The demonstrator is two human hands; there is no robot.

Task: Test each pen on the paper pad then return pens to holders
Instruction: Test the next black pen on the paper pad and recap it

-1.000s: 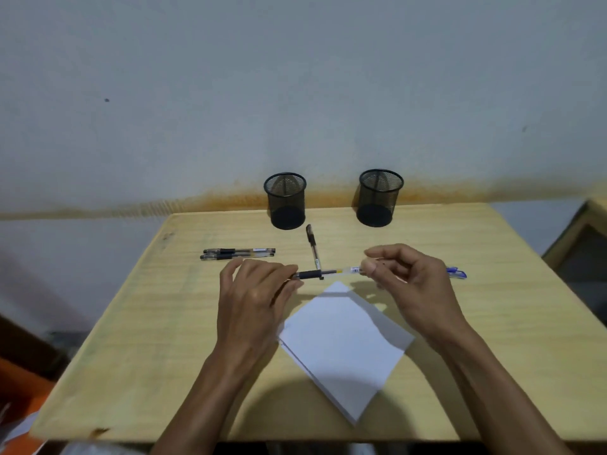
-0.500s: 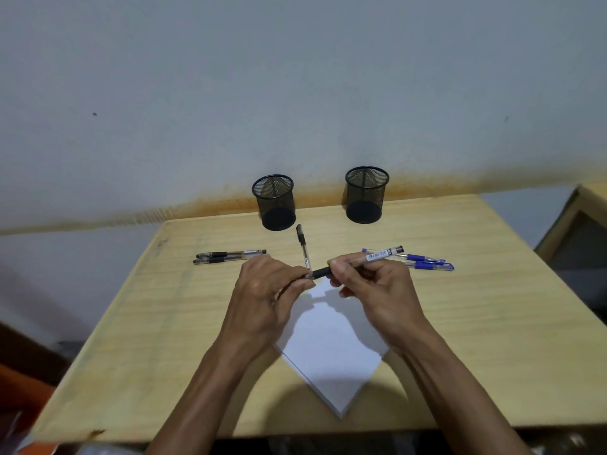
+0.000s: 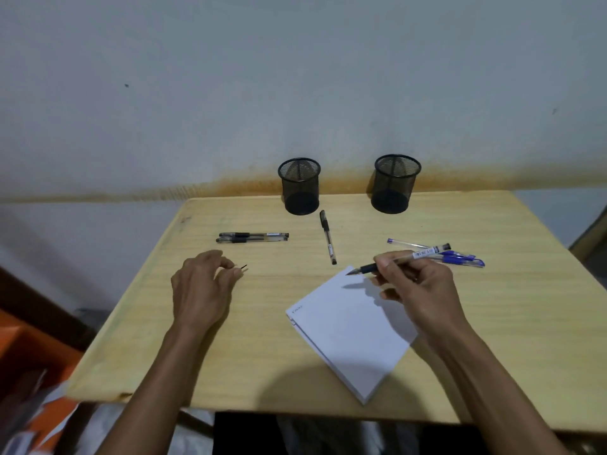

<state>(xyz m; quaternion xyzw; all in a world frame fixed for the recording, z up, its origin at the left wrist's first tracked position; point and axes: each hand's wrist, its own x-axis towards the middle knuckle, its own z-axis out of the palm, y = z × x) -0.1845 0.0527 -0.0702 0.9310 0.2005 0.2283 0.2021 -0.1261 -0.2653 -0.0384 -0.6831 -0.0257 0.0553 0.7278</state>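
Over the top corner of the paper pad [image 3: 351, 326], your right hand [image 3: 417, 284] pinches the pen [image 3: 399, 259] near its rubber grip. It looks light and stiff; hold it there. Your left hand [image 3: 200, 290] pinches a tiny cap [image 3: 243, 267].

wood table [image 3: 525, 323], stained wall [image 3: 230, 93], orange obj. [image 3: 26, 349]

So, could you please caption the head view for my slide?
Right hand poises an uncapped black pen over the paper pad; left hand pinches its cap.
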